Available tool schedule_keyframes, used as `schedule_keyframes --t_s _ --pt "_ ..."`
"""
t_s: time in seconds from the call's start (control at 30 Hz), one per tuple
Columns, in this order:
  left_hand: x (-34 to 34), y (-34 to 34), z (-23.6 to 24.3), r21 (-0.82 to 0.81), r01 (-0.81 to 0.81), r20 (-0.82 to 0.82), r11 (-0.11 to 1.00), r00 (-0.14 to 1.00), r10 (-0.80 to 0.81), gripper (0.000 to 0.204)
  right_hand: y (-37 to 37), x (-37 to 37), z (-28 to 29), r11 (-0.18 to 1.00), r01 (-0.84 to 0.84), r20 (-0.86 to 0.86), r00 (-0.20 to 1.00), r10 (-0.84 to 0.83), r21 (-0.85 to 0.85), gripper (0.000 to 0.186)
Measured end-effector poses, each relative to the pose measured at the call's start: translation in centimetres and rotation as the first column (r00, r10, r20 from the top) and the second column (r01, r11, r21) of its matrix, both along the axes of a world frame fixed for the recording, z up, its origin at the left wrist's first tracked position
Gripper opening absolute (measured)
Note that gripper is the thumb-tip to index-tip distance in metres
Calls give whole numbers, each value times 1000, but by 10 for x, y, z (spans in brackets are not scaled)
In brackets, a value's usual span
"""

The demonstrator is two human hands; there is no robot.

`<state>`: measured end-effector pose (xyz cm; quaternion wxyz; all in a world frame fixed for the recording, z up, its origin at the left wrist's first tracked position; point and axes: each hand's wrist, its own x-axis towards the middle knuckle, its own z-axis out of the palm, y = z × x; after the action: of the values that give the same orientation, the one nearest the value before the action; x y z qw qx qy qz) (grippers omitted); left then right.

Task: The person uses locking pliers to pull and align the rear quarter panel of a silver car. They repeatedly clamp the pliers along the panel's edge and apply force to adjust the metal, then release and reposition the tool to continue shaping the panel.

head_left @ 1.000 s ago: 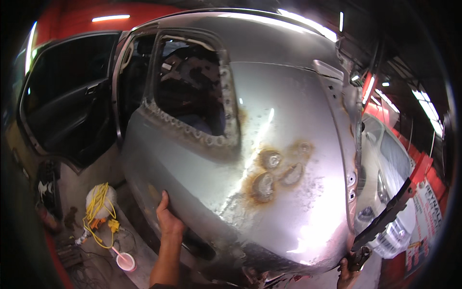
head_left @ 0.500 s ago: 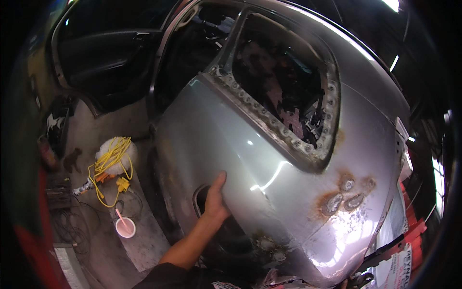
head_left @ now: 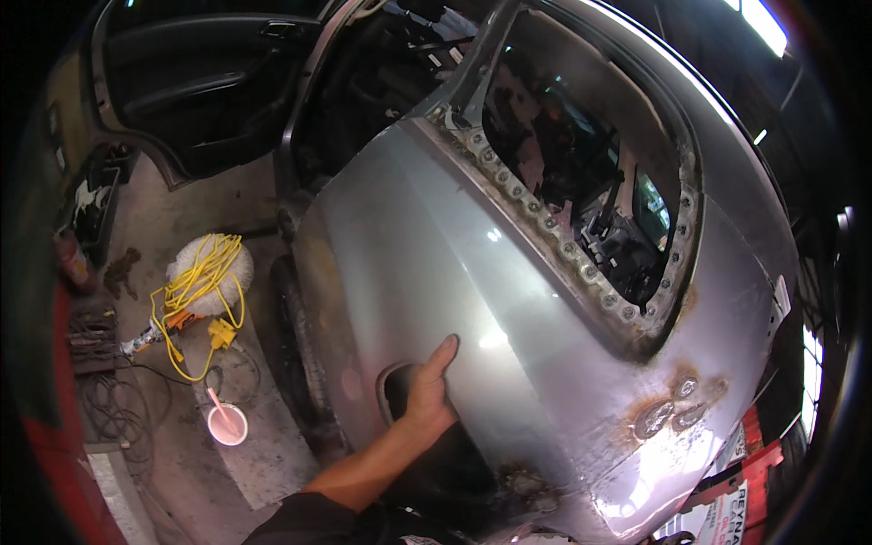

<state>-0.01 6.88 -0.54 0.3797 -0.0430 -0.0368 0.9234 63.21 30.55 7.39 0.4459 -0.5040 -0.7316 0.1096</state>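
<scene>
The curved silver-grey car panel (head_left: 409,254) stands upright, scuffed, with rust-ringed rough spots (head_left: 653,421) toward its right end.

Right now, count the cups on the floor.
1: a white cup with a pink stick in it, on the floor to the left of the left hand. Others may be hidden behind the car.

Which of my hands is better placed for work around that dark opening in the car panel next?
Probably your left hand: it's at the silver car panel, beside the dark opening. Your right hand can't be made out.
</scene>
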Motion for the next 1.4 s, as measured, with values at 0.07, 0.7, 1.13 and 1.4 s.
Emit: schedule_keyframes --t_s 0.07,0.7,1.13,1.4 --pt "-2 -4 0 6 -1 28 1000 1000 1 40 -15 -27 10 1000 -26 0 1000 26 -7 54" --pt "20 -98 -41 -452 -833 -891 318 440 -115 35 -88 -126 41 997 15 -266 963 -34 -76 67" --pt "-59 -43 -33 48 -990 -895 -130 16 -446 102 -48 -91 23 996 43 -163 985 -56 -79 52" --pt "-61 -49 -34 85 -994 -878 -65 -44 -476 94 -52 -87 24 999 53 -195 979 -54 -10 51"
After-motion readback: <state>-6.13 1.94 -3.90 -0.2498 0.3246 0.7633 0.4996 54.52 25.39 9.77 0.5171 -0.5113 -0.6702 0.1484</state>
